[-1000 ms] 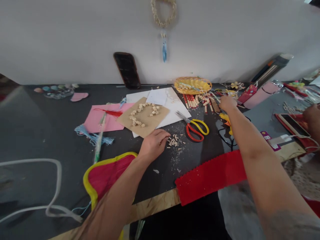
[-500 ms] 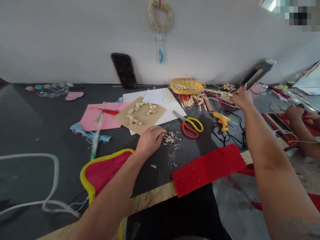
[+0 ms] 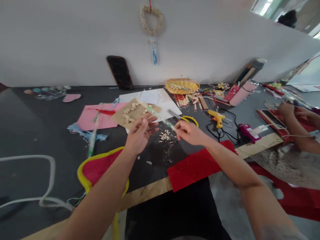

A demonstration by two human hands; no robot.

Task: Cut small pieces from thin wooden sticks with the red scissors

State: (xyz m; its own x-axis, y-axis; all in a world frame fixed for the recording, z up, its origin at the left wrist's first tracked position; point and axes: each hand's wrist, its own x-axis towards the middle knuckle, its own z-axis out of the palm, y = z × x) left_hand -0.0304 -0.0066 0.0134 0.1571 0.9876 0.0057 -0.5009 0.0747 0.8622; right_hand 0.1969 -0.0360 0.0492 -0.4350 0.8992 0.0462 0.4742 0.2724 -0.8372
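I saw the pale, knobbly bead curve (image 3: 128,119) only part-formed on the square brown card (image 3: 118,117), loose cream pieces (image 3: 165,135) heaped nearer, while the right hand (image 3: 188,132) pinched its fingers around a slim, translucent, green-marked strip (image 3: 167,123) beside the left hand (image 3: 139,135), half-open, seemingly empty.

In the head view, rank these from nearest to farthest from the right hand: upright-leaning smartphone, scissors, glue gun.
From the right hand:
1. Scissors: just beyond it, partly hidden.
2. Glue gun: to its right.
3. Smartphone: farther back, to its left.
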